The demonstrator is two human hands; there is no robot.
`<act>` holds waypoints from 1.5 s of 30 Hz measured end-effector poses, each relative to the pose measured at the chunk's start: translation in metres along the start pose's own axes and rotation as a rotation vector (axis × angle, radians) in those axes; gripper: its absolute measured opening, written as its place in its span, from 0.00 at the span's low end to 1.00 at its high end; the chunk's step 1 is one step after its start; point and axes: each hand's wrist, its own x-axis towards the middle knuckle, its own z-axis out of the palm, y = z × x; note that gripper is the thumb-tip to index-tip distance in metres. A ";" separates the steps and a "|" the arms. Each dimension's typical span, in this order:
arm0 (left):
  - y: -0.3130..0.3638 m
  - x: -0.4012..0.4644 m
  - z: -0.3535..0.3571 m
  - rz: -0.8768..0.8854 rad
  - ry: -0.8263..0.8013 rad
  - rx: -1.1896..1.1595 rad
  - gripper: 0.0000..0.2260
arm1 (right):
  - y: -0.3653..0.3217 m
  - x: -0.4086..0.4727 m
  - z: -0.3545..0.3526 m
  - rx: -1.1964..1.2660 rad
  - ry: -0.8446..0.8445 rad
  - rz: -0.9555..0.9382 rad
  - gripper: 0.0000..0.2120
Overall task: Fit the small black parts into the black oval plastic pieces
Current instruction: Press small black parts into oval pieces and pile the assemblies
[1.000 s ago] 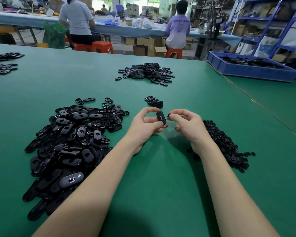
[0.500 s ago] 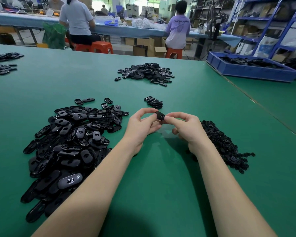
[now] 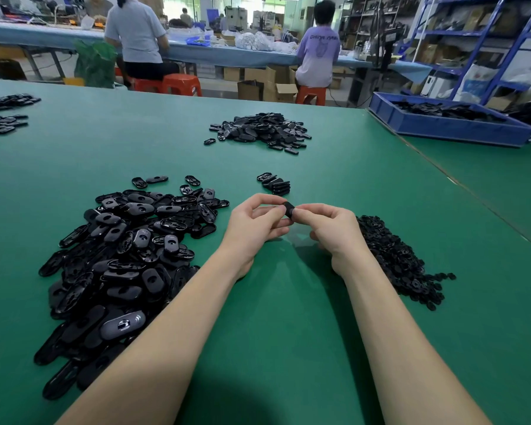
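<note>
Now, held item: one black oval piece (image 3: 288,209), pinched between our curled left hand (image 3: 256,223) and right hand (image 3: 330,226), fingertips closed in since a second ago, insert apparently pressing home, midway between heaps.

Two bare forearms reach from the bottom of the frame over a green table (image 3: 288,332), and the left hand (image 3: 252,225) and right hand (image 3: 331,228) meet at centre, both pinching one black oval piece (image 3: 288,208) between fingertips. A large heap of black oval pieces (image 3: 120,256) lies at left, and a pile of small black parts (image 3: 396,259) at right. A small stack of ovals (image 3: 275,183) sits just above the hands, another heap (image 3: 261,130) farther up, and a blue tray (image 3: 448,125) at upper right.
</note>
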 end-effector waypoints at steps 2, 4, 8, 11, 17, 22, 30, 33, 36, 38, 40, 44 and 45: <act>0.000 0.000 0.000 0.005 -0.004 0.008 0.04 | 0.001 0.001 0.000 -0.008 0.007 0.000 0.05; 0.000 0.000 0.000 -0.001 -0.010 0.003 0.04 | 0.001 0.002 0.000 -0.037 0.025 -0.018 0.05; 0.002 -0.001 -0.001 -0.022 -0.023 -0.016 0.03 | 0.001 0.005 -0.001 -0.099 0.034 -0.064 0.09; 0.004 -0.001 -0.002 -0.035 -0.023 -0.039 0.04 | 0.000 0.006 -0.002 -0.104 0.013 -0.077 0.10; 0.005 0.000 -0.003 -0.072 -0.043 -0.060 0.07 | 0.000 0.004 -0.005 -0.073 -0.084 -0.058 0.09; 0.004 0.001 -0.005 -0.083 -0.061 -0.096 0.09 | -0.005 0.005 -0.012 -0.090 -0.142 -0.076 0.05; 0.004 0.002 -0.006 -0.107 -0.069 -0.094 0.08 | -0.002 0.008 -0.007 -0.135 -0.124 -0.114 0.03; 0.004 0.002 -0.007 -0.103 -0.074 -0.088 0.08 | 0.001 0.010 -0.005 -0.146 -0.093 -0.143 0.04; 0.003 0.002 -0.006 -0.096 -0.082 -0.075 0.08 | 0.003 0.010 -0.003 -0.156 -0.079 -0.164 0.05; 0.002 0.003 -0.006 -0.092 -0.077 -0.067 0.08 | 0.004 0.011 -0.003 -0.159 -0.070 -0.160 0.06; 0.001 0.003 -0.006 -0.090 -0.070 -0.059 0.08 | 0.005 0.011 -0.002 -0.166 -0.060 -0.158 0.06; -0.002 0.004 -0.005 -0.078 -0.038 -0.002 0.07 | 0.006 0.010 0.000 -0.174 -0.036 -0.167 0.07; -0.002 0.005 -0.005 -0.075 -0.029 0.007 0.07 | 0.006 0.010 0.000 -0.181 -0.029 -0.170 0.07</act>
